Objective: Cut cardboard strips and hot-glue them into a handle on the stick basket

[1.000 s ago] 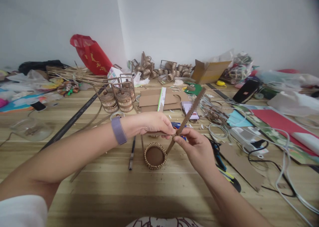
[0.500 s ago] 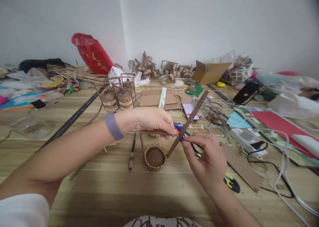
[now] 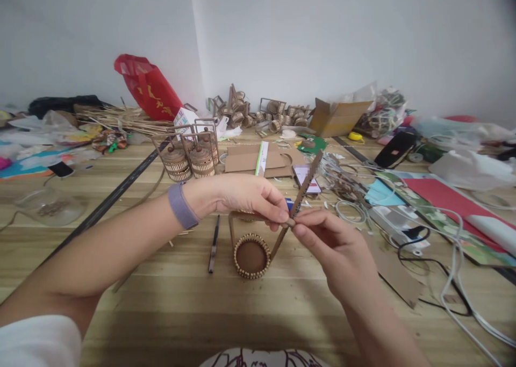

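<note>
A small round basket [image 3: 252, 276] with a beaded-looking wooden wall and brown floor sits on the table in front of me. Brown cardboard strips rise from its sides; the right strip [image 3: 309, 181] slants up and away, and the left one bends across the top. My left hand [image 3: 262, 198] reaches over the basket and pinches the bent strip's end where the two strips cross. Thumb and fingers of my right hand [image 3: 336, 240] close on the strip's short end at the same spot. Behind the fingertips, a blue object [image 3: 289, 203] is mostly hidden.
A pen [image 3: 214, 243] lies left of the basket. Lidded baskets in a frame [image 3: 201, 160] stand farther back. Cardboard sheets [image 3: 242, 160], a phone [image 3: 300, 174], white cables [image 3: 453, 275] and a cardboard piece [image 3: 397, 278] lie around. A red bag [image 3: 151, 90] leans near the wall.
My right hand has moved slightly left, its fingertips now meeting my left hand's at the crossing. The slanted strip has shifted left, and less of the blue object shows.
</note>
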The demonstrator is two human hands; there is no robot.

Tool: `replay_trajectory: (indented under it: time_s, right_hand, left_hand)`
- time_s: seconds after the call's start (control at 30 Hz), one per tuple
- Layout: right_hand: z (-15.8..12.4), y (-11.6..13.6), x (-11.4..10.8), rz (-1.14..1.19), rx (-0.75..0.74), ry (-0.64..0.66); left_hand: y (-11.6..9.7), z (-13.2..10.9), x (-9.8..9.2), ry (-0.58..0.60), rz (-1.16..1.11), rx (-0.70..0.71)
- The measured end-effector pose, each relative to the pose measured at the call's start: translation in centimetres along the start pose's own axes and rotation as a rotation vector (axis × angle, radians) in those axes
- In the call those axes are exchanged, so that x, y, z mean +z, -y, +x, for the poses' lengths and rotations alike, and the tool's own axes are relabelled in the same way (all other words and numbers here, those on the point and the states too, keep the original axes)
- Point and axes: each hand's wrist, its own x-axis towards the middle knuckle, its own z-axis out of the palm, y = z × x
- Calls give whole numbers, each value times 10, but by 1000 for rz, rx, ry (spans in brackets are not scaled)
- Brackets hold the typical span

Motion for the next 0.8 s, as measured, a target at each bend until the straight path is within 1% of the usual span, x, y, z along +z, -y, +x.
replay_trajectory:
  time_s: [0.07,0.13,0.23,0.43,0.7,0.8]
  right_hand:
    - [4,1,-1,166,175,82]
    - [8,3,-2,253,318,147]
    - [13,7,-4,290,419,203]
    - [18,8,-7,327,460,282]
    - [22,11,-6,369,481,268]
    - [23,12,-6,382,486,292]
  left_hand:
    - [1,1,1,17,-14,11]
    - [1,2,1,36,-32,24]
    - [1,3,2,26,-30,19]
    - [1,2,5,-13,3,34]
    - [0,2,8,-20,41,63]
    - [0,3,7,-18,60,65]
